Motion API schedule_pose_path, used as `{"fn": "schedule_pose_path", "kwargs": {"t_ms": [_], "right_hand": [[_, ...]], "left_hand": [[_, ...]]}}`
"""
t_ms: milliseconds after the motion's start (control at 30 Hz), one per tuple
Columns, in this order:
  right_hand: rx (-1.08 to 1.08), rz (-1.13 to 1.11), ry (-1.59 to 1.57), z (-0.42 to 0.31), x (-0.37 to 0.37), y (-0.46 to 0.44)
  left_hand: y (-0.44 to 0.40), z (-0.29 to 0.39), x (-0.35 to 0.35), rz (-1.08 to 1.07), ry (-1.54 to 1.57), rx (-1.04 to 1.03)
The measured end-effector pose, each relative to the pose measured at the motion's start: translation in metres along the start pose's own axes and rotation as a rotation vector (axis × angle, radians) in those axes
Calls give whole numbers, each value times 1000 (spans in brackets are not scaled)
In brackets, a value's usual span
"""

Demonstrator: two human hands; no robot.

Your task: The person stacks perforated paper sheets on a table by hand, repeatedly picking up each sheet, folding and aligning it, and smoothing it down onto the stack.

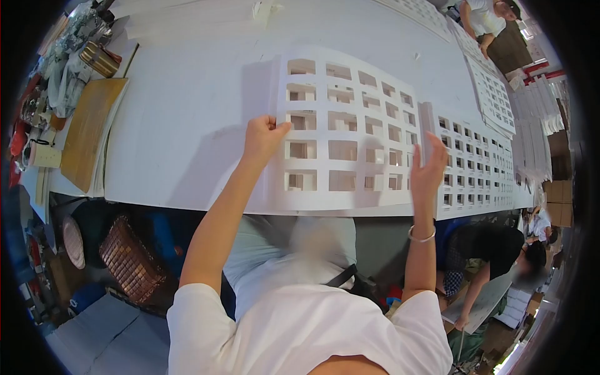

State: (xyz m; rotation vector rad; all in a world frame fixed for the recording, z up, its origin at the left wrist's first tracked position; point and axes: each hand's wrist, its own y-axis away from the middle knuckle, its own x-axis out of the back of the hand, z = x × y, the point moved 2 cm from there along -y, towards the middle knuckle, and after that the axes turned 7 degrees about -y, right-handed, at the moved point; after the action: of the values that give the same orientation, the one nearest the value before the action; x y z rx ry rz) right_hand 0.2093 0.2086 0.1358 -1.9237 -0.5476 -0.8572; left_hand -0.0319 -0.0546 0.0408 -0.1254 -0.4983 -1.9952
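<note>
A large white panel (320, 136) with rows of rectangular cut-outs lies on the white table in front of me. Pale box-like shapes show through its openings. My left hand (265, 136) is closed, with thumb and fingers pinching the panel's left edge. By the right edge, my right hand (430, 165) is raised with thumb and fingers apart, holding nothing; whether it touches the panel I cannot tell. Just beyond it lies a second white panel (465, 150) with smaller, closer openings.
More perforated white panels (494, 94) lie along the right side of the white table (181, 106). A brown board (90, 134) and plastic bags (65, 81) are at the left. Below is a woven seat (131, 256). One person (487, 17) stands far right, another (490, 250) bends nearby.
</note>
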Motion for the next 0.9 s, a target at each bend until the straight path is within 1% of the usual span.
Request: {"fn": "schedule_pose_path", "kwargs": {"t_ms": [33, 67, 100, 133, 200, 233, 267, 300, 367, 467, 533, 633, 733, 833, 900], "right_hand": [[89, -42, -121, -40, -5, 6], [145, -180, -343, -75, -15, 20], [266, -310, -417, -110, -25, 36], [431, -549, -401, -137, -38, 50], [504, -600, -405, -163, -64, 77], [537, -619, -366, -161, -77, 85], [571, -641, -324, -160, -89, 88], [607, -664, -282, -157, -96, 91], [583, -682, -322, -154, -105, 91], [547, -692, -352, -156, -107, 98], [526, -703, -348, -157, -108, 95], [483, -728, -331, -163, -108, 93], [437, -736, -338, -165, -112, 94], [429, -772, -280, -166, -114, 89], [431, -764, -290, -166, -115, 90]], "left_hand": [[-2, -1, -1, 3, -10, -2], [-2, -2, -2, 4, -19, -6], [-1, -2, -3, -4, -31, 3], [0, -2, -3, -10, -42, 8], [-3, -6, -1, 9, -52, -26], [-7, -16, -2, 32, -47, -65], [-4, -12, 0, 55, -39, -103], [1, -9, 2, 50, -84, -75], [6, 6, 14, 46, -170, -28], [-4, 45, 8, 288, -441, -524], [-25, 67, -7, 294, -605, -724], [-74, 61, -34, 367, -873, -908], [-116, 21, -49, 249, -1110, -759], [-111, 35, -51, 204, -1218, -700], [-113, 31, -51, 186, -1180, -715]]}}
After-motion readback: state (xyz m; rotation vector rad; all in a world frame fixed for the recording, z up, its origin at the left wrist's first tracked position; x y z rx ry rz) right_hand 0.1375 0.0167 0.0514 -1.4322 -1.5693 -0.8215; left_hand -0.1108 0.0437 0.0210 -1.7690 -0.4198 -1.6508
